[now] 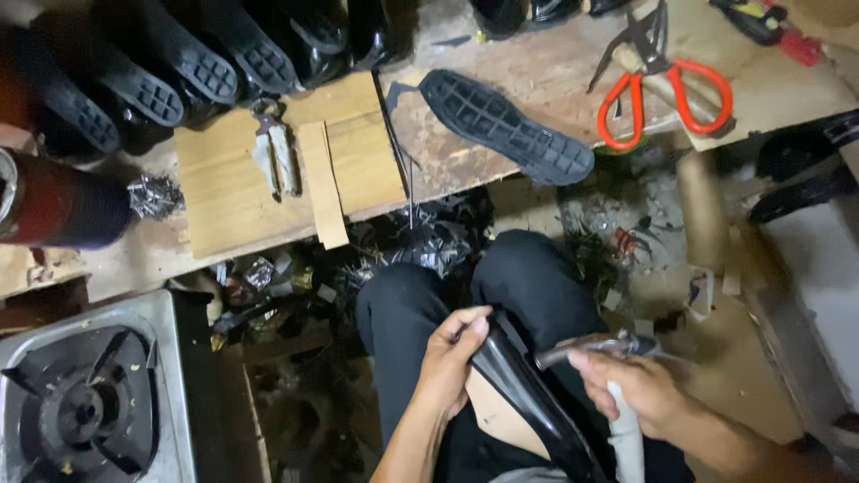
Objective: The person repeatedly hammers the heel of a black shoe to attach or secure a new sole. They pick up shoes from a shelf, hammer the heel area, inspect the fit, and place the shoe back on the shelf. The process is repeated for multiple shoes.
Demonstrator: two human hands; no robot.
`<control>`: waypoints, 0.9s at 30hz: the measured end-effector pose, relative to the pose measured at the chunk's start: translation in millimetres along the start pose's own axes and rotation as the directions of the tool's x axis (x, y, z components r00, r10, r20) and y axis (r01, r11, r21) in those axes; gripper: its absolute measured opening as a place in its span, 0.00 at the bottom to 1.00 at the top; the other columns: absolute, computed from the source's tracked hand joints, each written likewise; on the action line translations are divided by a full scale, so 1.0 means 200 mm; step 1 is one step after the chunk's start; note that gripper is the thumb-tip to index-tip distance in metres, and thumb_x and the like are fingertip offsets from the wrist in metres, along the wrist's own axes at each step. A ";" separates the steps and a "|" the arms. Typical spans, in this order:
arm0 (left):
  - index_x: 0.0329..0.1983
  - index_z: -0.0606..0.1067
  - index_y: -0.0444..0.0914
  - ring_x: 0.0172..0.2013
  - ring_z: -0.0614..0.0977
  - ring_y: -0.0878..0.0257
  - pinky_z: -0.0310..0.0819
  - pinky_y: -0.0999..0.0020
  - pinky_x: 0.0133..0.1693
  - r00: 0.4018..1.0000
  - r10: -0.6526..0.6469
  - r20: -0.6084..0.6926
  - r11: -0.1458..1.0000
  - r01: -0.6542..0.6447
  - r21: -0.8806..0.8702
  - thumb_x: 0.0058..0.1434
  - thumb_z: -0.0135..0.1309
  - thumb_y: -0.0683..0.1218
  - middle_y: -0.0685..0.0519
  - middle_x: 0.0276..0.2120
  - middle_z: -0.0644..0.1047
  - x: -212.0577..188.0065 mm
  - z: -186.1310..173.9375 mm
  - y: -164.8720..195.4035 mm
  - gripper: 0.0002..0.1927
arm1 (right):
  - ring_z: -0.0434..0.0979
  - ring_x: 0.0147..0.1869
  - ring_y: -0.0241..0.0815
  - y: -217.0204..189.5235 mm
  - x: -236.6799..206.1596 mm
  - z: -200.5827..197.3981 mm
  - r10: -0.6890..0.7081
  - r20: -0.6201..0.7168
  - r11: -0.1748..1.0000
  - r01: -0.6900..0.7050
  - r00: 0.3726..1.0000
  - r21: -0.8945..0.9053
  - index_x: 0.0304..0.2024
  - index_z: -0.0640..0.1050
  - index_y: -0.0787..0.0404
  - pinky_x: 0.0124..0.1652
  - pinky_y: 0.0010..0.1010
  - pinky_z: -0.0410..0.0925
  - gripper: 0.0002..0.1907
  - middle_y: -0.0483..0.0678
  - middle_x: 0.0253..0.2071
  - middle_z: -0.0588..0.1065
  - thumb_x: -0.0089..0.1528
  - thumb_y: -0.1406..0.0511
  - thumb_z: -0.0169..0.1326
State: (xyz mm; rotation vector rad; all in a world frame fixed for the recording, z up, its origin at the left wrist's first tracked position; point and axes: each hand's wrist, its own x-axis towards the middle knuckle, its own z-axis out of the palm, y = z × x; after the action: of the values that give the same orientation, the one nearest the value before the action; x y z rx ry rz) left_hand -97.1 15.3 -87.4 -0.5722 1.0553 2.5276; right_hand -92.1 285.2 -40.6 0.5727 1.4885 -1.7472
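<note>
On my lap lies a glossy black shoe upper, its tan insole side showing. My left hand grips its toe end, fingers curled over the edge. My right hand holds a metal tool with a dark head and pale wrapped handle, its tip resting against the shoe's edge. Both knees in black trousers sit under the work.
A black rubber sole lies tread-up on the wooden bench. Red-handled scissors rest at the right, pincers on a wooden board. A row of black shoes stands at the back left. A gas stove sits lower left. Scraps litter the floor.
</note>
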 end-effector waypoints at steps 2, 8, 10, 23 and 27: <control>0.48 0.80 0.36 0.33 0.78 0.71 0.75 0.72 0.38 1.000 -0.004 -0.031 1.000 0.004 -0.016 0.66 0.58 0.46 0.57 0.34 0.78 0.00 0.02 -0.02 0.11 | 0.61 0.15 0.38 0.00 0.02 -0.03 -0.013 0.037 0.998 0.010 0.999 0.056 0.29 0.72 0.61 0.16 0.30 0.55 0.15 0.46 0.13 0.63 0.65 0.59 0.56; 0.39 0.78 0.36 0.30 0.76 0.70 0.73 0.71 0.35 0.999 -0.046 -0.020 0.999 0.046 -0.018 0.65 0.57 0.45 0.58 0.29 0.77 0.03 0.03 -0.04 0.06 | 0.61 0.13 0.39 -0.03 0.02 0.04 0.014 -0.043 1.000 -0.015 0.999 -0.012 0.28 0.75 0.64 0.15 0.32 0.55 0.16 0.46 0.12 0.64 0.63 0.58 0.57; 0.37 0.78 0.35 0.30 0.75 0.71 0.72 0.71 0.36 0.999 -0.026 -0.029 0.999 0.027 0.024 0.66 0.58 0.44 0.58 0.29 0.77 0.04 0.04 -0.05 0.06 | 0.61 0.12 0.37 -0.06 0.00 0.08 -0.053 -0.034 0.985 0.047 0.998 -0.169 0.36 0.81 0.63 0.14 0.31 0.56 0.12 0.45 0.11 0.65 0.62 0.59 0.56; 0.34 0.75 0.37 0.32 0.68 0.75 0.62 0.77 0.38 0.996 0.002 0.094 0.970 -0.024 0.242 0.67 0.55 0.45 0.63 0.27 0.70 0.10 0.05 0.04 0.07 | 0.65 0.15 0.40 -0.13 0.07 0.00 0.113 -0.018 0.980 -0.115 0.993 -0.164 0.22 0.72 0.66 0.18 0.33 0.58 0.22 0.48 0.13 0.66 0.64 0.56 0.55; 0.31 0.72 0.38 0.31 0.64 0.74 0.59 0.76 0.36 0.993 0.000 0.117 0.975 -0.026 0.221 0.70 0.53 0.47 0.63 0.26 0.68 0.06 0.05 0.01 0.12 | 0.62 0.14 0.39 -0.08 0.06 -0.01 0.115 0.004 0.988 -0.115 0.993 0.098 0.21 0.68 0.61 0.16 0.33 0.56 0.21 0.48 0.12 0.63 0.65 0.57 0.52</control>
State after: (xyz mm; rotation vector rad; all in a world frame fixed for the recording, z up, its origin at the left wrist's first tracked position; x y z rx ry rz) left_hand -110.5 23.4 -86.2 -0.3517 1.2785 2.3776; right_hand -111.7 284.1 -39.5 0.6970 1.3489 -1.7368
